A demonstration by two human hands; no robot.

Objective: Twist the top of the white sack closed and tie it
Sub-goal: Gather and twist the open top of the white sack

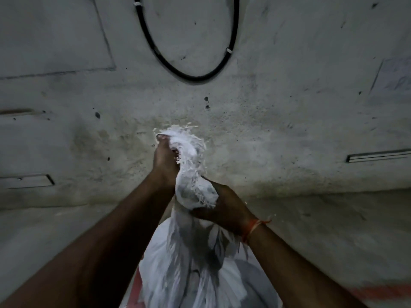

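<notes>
White sack (195,274): neck bunched, centre frame.
Hands: left hand (165,160) grips top; right hand (222,210) clamps neck.
Risk: loosened grip, twist unwinds.

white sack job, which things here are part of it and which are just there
In the job:
white sack, its gathered top twisted
left hand, grip on the upper end of the twist
right hand, grip on the neck below

Just there:
black cable loop on the concrete wall
orange wrist thread

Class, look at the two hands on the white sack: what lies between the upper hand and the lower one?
In the head view, a twisted stretch of the white sack runs between the left hand above and the right hand below.
</notes>
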